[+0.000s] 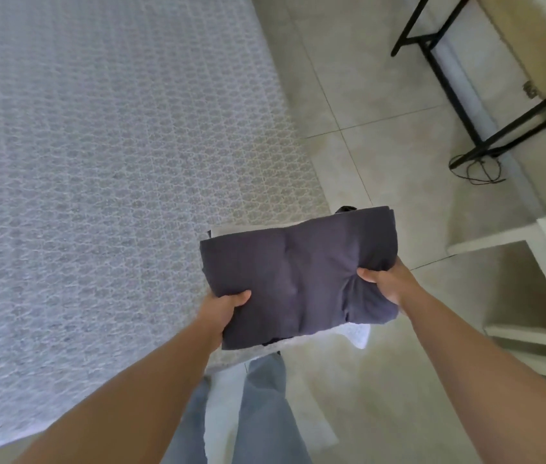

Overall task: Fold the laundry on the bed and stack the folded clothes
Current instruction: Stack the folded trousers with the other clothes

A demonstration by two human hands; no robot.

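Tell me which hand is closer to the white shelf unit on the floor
Right. The right hand grips the folded dark cloth on the side facing the white shelf unit; the left hand holds the opposite, bed-side edge.

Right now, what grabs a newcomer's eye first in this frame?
The folded dark cloth, centre frame, gripped at its near corners by the left hand and right hand; paler folded pieces peek out beneath it. Next, the patterned grey bed filling the left side. Then the black frame on the tiled floor, top right.
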